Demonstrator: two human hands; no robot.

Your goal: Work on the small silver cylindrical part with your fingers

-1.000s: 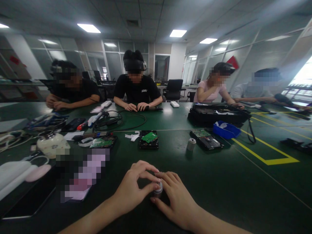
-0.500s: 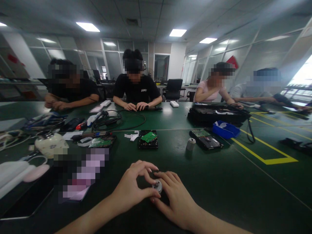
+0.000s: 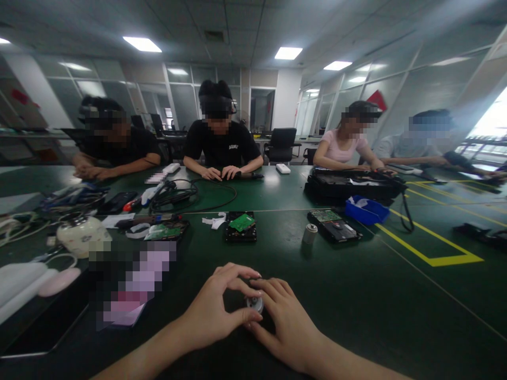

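A small silver motor (image 3: pixel 254 304) with a round top is between my hands, low in the middle of the head view. My left hand (image 3: pixel 218 302) is closed on it, its thumb at the near side and its index fingertip over the top. Against the motor's right side my right hand (image 3: pixel 285 323) is curled, thumb near and fingers at the far side. The lower part of the motor is hidden by my fingers. Farther back, a similar silver motor (image 3: pixel 310 234) stands upright on the green table (image 3: pixel 376 316).
Opened hard drives (image 3: pixel 241 235) lie beyond my hands, one near a blue bin (image 3: pixel 367 210). On the left are a phone (image 3: pixel 134 295), a dark tablet (image 3: pixel 47 316), a rounded patterned container (image 3: pixel 81 235) and cables (image 3: pixel 174 195). Several people sit across the table.
My left index finger has moved toward me over the motor's top. Across the table, the person in pink has lowered a hand from the face.
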